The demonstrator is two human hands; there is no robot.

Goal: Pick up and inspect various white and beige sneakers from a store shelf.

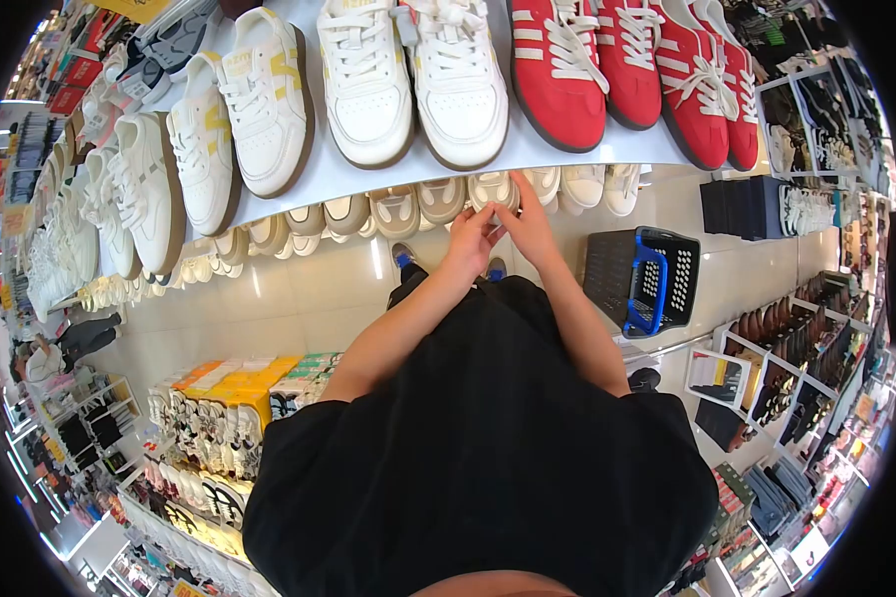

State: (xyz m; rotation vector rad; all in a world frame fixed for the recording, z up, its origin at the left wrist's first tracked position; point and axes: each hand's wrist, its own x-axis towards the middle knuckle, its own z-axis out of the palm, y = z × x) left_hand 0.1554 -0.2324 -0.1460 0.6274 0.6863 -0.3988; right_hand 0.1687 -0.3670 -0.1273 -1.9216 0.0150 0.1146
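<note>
My left hand [474, 237] and my right hand [531, 227] meet in front of me, just below the front edge of a white display shelf [368, 187]. The left fingers are loosely bent, their tips against the right hand near its thumb. On the right hand the index finger stretches up towards the shelf edge. I see no object in either hand. Above them on the shelf stand white sneakers with yellow accents [463, 95] and, farther right, red sneakers with white stripes [558, 80]. Behind the fingertips, a lower row holds beige shoes [440, 199].
A black shopping basket with a blue handle [672, 279] stands on the tiled floor to my right. Dark storage boxes [742, 209] lie beyond it. Shoe racks [209, 428] stand behind me on the left. Another person [50, 358] is at the far left.
</note>
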